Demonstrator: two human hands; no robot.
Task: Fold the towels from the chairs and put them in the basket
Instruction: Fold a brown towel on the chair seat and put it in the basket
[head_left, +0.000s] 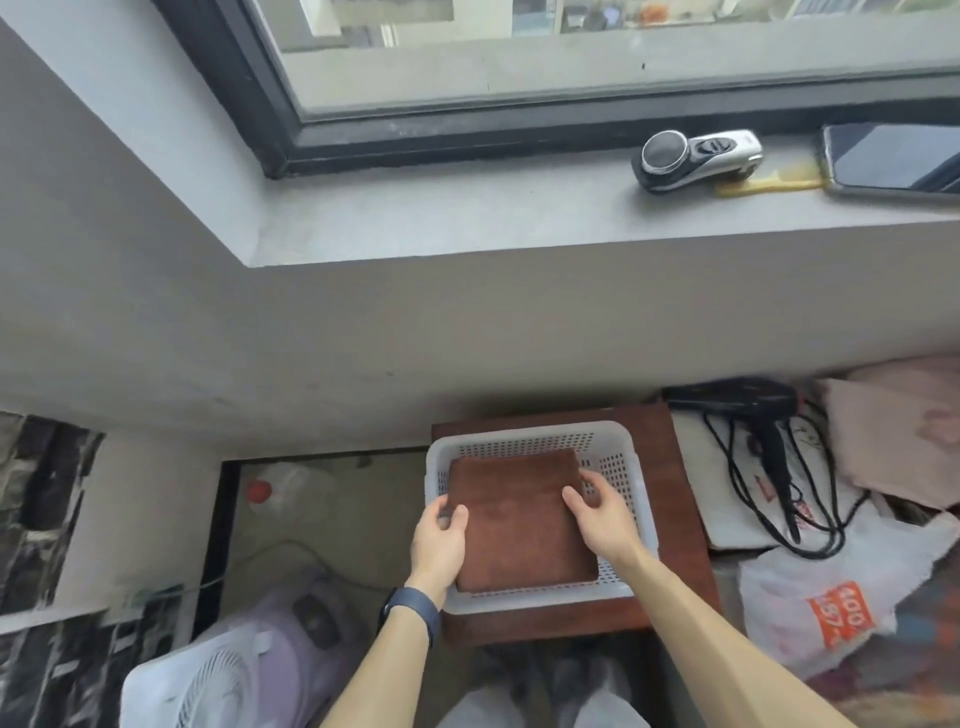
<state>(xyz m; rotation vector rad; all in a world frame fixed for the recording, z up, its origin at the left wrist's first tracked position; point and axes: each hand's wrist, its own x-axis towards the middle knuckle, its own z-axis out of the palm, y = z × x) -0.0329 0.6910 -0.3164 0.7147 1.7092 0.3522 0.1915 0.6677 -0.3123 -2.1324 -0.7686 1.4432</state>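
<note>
A folded brown towel (522, 522) lies inside the white basket (631, 499) on a wooden stool (675, 467) — at six o'clock in view. The left hand (439, 543) grips its nine o'clock edge; the right hand (602, 514) clasps the three o'clock edge.

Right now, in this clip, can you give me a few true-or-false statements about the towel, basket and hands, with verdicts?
1. The brown towel lies folded in the white basket. True.
2. Only one hand touches the towel. False: the left hand and the right hand both rest on its sides.
3. The basket sits on the floor. False: it sits on a brown stool.
4. A hair dryer lies right of the basket. True.
5. The phone is in the basket. False: it lies on the windowsill.
</note>
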